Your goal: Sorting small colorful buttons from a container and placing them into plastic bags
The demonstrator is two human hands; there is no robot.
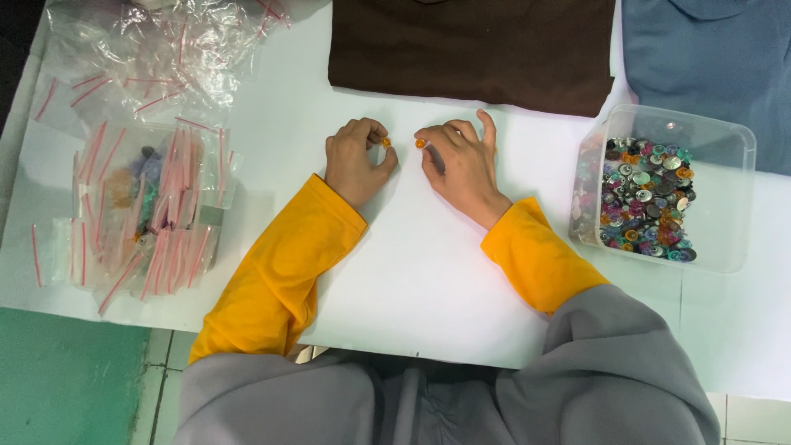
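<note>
Watching remotely: left hand (356, 161) pinches an orange bead (386, 142) at the fingertips, right hand (461, 161) pinches another (420, 143), both just over the table (412, 272). Imo keep grips tight & low, w/ the button tub (725, 140) well apart.

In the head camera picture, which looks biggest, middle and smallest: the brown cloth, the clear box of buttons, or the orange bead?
1. Brown cloth, though its top is cut off.
2. Clear box of buttons.
3. Orange bead in the right hand, by far the smallest.
</note>
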